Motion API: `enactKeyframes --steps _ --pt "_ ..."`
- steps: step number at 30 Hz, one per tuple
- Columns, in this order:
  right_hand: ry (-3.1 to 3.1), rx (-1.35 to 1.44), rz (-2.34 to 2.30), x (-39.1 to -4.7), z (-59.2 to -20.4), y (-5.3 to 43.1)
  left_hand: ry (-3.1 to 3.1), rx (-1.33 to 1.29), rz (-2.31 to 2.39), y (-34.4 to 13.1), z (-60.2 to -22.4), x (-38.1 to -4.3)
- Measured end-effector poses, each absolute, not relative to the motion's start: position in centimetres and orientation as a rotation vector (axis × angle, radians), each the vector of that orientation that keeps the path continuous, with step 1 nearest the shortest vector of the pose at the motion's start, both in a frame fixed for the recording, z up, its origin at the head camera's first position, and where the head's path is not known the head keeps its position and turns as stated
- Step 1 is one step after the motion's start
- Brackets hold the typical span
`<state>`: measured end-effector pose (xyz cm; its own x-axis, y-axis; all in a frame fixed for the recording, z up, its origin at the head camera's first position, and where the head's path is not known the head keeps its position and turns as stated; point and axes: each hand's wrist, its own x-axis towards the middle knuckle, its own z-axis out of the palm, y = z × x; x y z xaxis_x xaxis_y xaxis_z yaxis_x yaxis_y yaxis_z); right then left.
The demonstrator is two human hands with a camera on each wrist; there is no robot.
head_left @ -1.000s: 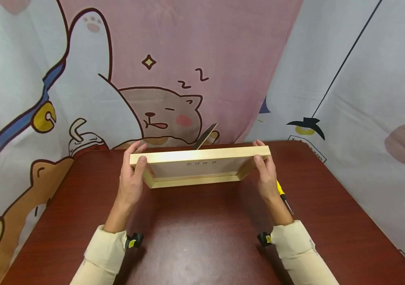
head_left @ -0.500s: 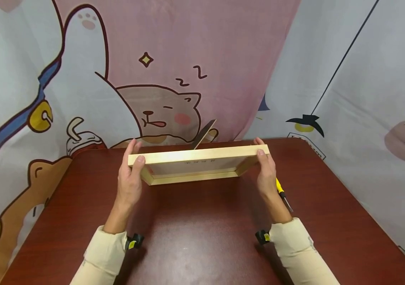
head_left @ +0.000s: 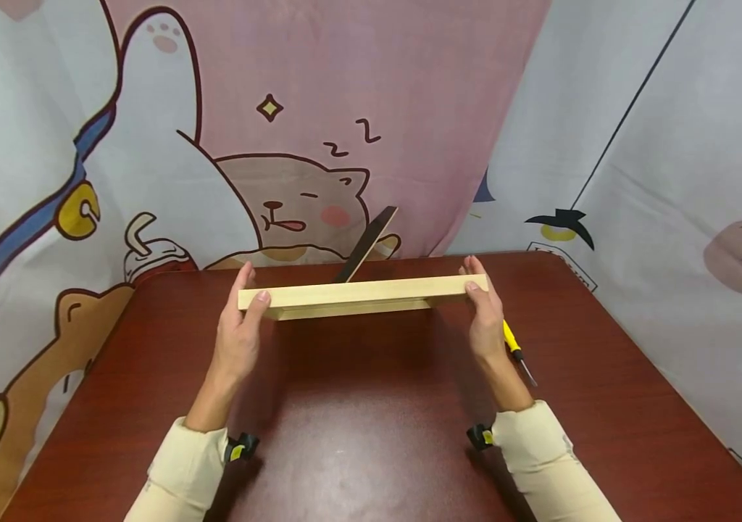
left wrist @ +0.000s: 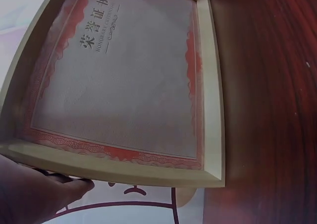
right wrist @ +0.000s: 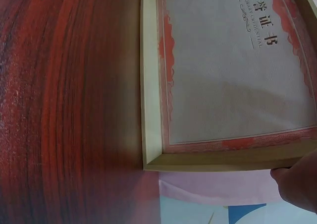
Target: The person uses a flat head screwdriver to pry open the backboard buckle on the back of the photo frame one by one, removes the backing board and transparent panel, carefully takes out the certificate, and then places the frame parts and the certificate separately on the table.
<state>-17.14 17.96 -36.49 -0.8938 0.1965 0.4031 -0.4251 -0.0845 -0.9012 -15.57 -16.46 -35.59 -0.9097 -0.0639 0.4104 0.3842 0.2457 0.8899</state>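
Note:
A light wooden picture frame [head_left: 364, 293] is held between both hands over the table, tilted so that mostly its top edge shows in the head view. My left hand [head_left: 238, 337] grips its left end, thumb in front and fingers behind. The right hand [head_left: 487, 326] holds the opposite end in the same way. Inside the frame, the left wrist view shows a pale certificate [left wrist: 124, 90] with a red patterned border and printed characters. A dark stand flap [head_left: 366, 244] sticks up at an angle behind the frame.
A screwdriver [head_left: 516, 348] with a yellow and black handle lies on the reddish-brown table [head_left: 358, 435], beside the right wrist. Behind the table hangs a cartoon-printed cloth [head_left: 423, 130].
The frame has tipped further, so its printed face has gone from the head view and more of the flap shows behind it. Both hands have kept their grip.

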Motion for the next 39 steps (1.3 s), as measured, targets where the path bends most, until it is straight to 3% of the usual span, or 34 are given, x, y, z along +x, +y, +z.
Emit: enactKeyframes --steps 26,39 --pt "-2.031 0.058 1.987 -16.7 -38.1 18.8 -2.459 -0.039 -1.617 -16.4 -36.7 -15.7" --pt "-2.19 -0.059 2.032 -16.4 -38.7 19.3 -2.627 -0.082 -1.67 -16.8 -37.7 -15.4"
